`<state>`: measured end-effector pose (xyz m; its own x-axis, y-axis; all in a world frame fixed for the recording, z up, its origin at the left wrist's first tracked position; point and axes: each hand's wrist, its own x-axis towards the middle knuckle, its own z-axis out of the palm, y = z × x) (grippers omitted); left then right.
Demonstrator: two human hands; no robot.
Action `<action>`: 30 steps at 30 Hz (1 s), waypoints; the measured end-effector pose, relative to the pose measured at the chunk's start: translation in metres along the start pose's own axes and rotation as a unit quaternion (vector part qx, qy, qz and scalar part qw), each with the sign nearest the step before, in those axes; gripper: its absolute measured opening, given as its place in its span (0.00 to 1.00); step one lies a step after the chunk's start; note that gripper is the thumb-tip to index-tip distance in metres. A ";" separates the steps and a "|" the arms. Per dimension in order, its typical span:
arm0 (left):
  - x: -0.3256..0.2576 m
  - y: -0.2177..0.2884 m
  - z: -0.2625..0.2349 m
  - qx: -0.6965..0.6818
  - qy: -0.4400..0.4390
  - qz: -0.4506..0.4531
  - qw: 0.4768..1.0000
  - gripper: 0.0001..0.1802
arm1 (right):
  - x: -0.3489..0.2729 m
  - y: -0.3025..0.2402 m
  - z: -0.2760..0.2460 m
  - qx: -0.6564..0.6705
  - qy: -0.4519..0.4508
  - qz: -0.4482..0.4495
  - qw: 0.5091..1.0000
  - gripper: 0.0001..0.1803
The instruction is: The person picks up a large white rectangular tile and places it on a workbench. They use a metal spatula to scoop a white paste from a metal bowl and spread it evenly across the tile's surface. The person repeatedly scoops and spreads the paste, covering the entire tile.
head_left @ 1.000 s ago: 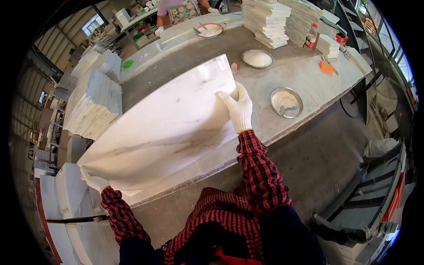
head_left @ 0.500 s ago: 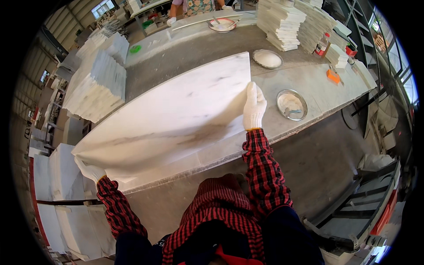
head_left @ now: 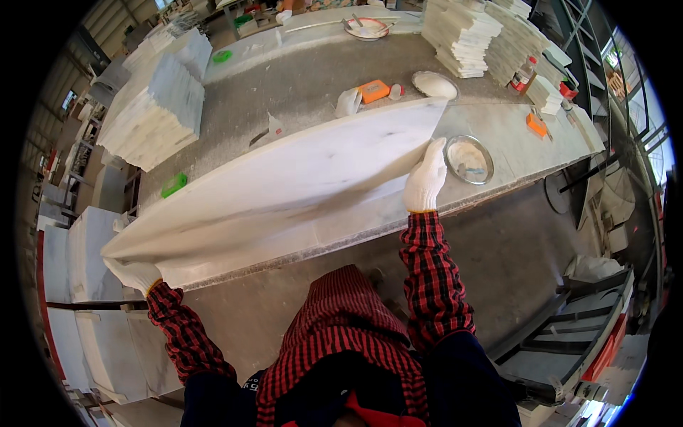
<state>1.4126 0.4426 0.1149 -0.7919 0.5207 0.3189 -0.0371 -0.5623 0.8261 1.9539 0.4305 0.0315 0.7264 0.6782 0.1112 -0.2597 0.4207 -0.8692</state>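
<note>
Marble slab (head_left: 284,181) — long, white, with faint grey veins — is tilted up on edge above the grey worktop (head_left: 306,78), its lower long edge close to the worktop's near lip and its upper face turned toward the person. Both hands wear white gloves. The right hand (head_left: 425,178) is flat against the slab's right end, fingers stretched upward and pressed on the stone, thumb hooked round the edge. The left hand (head_left: 134,274) is curled under the slab's left corner, gripping it from below; the fingers are partly hidden by the stone. Red-and-black checked sleeves run back from both hands.

Just right of the slab's right end sits a round metal dish (head_left: 468,159) holding pale powder. Behind the slab's upper edge lie an orange block (head_left: 373,90), a white glove (head_left: 348,102) and a shallow white bowl (head_left: 434,84). Beyond the slab's left half stands a stack of white tiles (head_left: 158,110), and a small green block (head_left: 173,185) lies just behind the slab's left part. Further behind the slab's right end rise taller tile stacks (head_left: 466,35). Left of the slab's left corner, below worktop level, more white slabs (head_left: 82,256) stand on edge.
</note>
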 end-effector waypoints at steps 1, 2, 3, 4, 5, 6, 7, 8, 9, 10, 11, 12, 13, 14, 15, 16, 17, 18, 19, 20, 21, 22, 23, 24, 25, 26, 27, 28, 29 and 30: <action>0.000 0.002 -0.004 0.006 0.013 -0.005 1.000 0.31 | -0.005 -0.003 0.002 0.026 0.010 0.005 1.000 0.28; 0.000 0.004 -0.007 0.011 0.024 -0.012 1.000 0.32 | -0.009 -0.008 0.003 0.051 0.023 0.008 0.998 0.29; -0.001 0.005 -0.009 0.017 0.035 -0.019 0.999 0.32 | -0.006 -0.003 0.002 0.068 0.089 0.020 0.993 0.30; -0.001 0.006 -0.011 0.031 0.041 -0.020 0.999 0.33 | 0.002 0.007 0.003 0.085 0.155 0.032 0.984 0.31; -0.002 0.008 -0.016 0.047 0.047 -0.021 0.998 0.34 | 0.004 0.013 0.003 0.101 0.219 0.045 0.969 0.33; -0.002 0.009 -0.021 0.062 0.053 -0.022 0.996 0.35 | 0.004 0.017 0.000 0.108 0.220 0.025 0.969 0.34; 0.001 0.007 -0.030 0.058 0.059 -0.042 0.996 0.35 | 0.004 0.020 -0.004 0.114 0.222 0.005 0.968 0.35; 0.006 0.008 -0.039 0.055 0.068 -0.061 0.994 0.36 | 0.003 0.017 -0.004 0.109 0.193 0.006 0.975 0.36; 0.008 0.009 -0.048 0.052 0.077 -0.080 0.992 0.36 | -0.001 0.014 -0.005 0.104 0.163 0.006 0.981 0.37; 0.006 0.009 -0.058 0.045 0.075 -0.076 0.993 0.37 | -0.005 0.007 -0.010 0.088 0.104 0.026 0.990 0.38; -0.004 0.021 -0.057 0.038 0.071 -0.068 0.994 0.38 | -0.010 0.000 -0.013 0.074 0.046 0.047 0.995 0.39; -0.015 0.023 -0.056 0.029 0.068 -0.069 0.995 0.38 | -0.015 0.000 -0.018 0.043 0.031 0.022 0.998 0.40; -0.024 0.023 -0.054 0.077 0.081 -0.030 0.993 0.41 | -0.020 0.000 -0.022 0.012 0.016 -0.003 1.000 0.41; -0.025 0.022 -0.062 0.043 0.069 -0.035 0.996 0.41 | -0.022 0.001 -0.025 -0.018 0.000 -0.024 1.000 0.42; -0.021 0.017 -0.074 0.009 0.055 -0.043 0.998 0.42 | -0.020 0.004 -0.032 0.013 -0.027 -0.036 0.999 0.42; -0.017 0.013 -0.086 -0.026 0.041 -0.051 0.998 0.43 | -0.013 0.009 -0.043 0.038 -0.058 -0.030 0.997 0.42; -0.012 0.007 -0.099 -0.036 0.008 -0.049 0.998 0.44 | -0.005 0.013 -0.058 0.060 -0.087 -0.023 0.994 0.42; -0.013 0.005 -0.103 -0.041 0.014 -0.050 0.998 0.42 | -0.006 0.016 -0.064 0.107 -0.116 -0.015 0.987 0.42; -0.012 0.004 -0.105 -0.045 0.019 -0.053 0.997 0.41 | -0.003 0.020 -0.069 0.152 -0.143 -0.002 0.978 0.42; -0.010 0.006 -0.104 -0.047 0.026 -0.051 0.997 0.39 | -0.007 0.018 -0.062 0.095 -0.098 0.002 0.991 0.42; -0.015 0.015 -0.089 0.006 0.056 -0.063 0.996 0.39 | -0.011 0.012 -0.049 0.060 -0.070 -0.009 0.996 0.42; -0.024 0.020 -0.074 0.049 0.068 -0.048 0.995 0.39 | -0.013 0.009 -0.041 0.023 -0.041 -0.020 0.999 0.41; -0.031 0.026 -0.052 0.085 0.079 -0.031 0.993 0.39 | -0.008 0.010 -0.041 0.013 -0.057 -0.024 0.998 0.40; -0.035 0.030 -0.041 0.122 0.089 -0.014 0.988 0.40 | -0.002 0.013 -0.038 0.026 -0.018 -0.011 0.999 0.40; -0.026 0.025 -0.049 0.166 0.067 0.011 0.984 0.37 | 0.004 0.017 -0.035 0.039 0.022 0.002 0.999 0.40; -0.024 0.026 -0.044 0.123 0.080 -0.011 0.989 0.36 | 0.006 0.018 -0.029 0.053 0.060 0.014 0.997 0.40; -0.021 0.026 -0.037 0.079 0.092 -0.033 0.992 0.35 | 0.005 0.013 -0.022 0.077 0.096 0.040 0.992 0.36; -0.019 0.028 -0.033 0.036 0.104 -0.055 0.992 0.35 | 0.009 0.022 -0.027 0.044 0.103 0.025 0.993 0.35; -0.016 0.026 -0.031 0.040 0.082 -0.043 0.995 0.33 | 0.013 0.026 -0.025 0.012 0.109 0.008 0.994 0.34; -0.014 0.026 -0.030 0.037 0.090 -0.049 0.994 0.33 | 0.014 0.028 -0.027 0.050 0.106 0.037 0.992 0.32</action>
<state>1.4043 0.4018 0.1178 -0.8829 0.4439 0.1531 -0.0793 -0.4622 0.8832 1.9740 0.4347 -0.0042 0.8182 0.5713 -0.0646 -0.3710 0.4389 -0.8184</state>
